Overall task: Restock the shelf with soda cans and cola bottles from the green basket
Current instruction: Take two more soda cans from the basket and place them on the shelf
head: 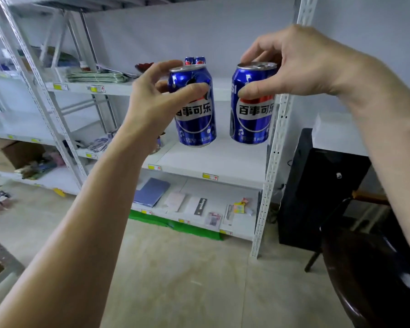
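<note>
shelf (223,159): white, middle tier bare at front, likely target | left hand (156,95): grips blue can (194,107) near its top, upright for setting down | right hand (291,65): holds second can (252,105) likewise | two cans (195,60) already behind

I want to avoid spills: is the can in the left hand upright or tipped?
Nearly upright. The left hand grips the left can near its rim; the silver top faces up, and the label reads level.
</note>
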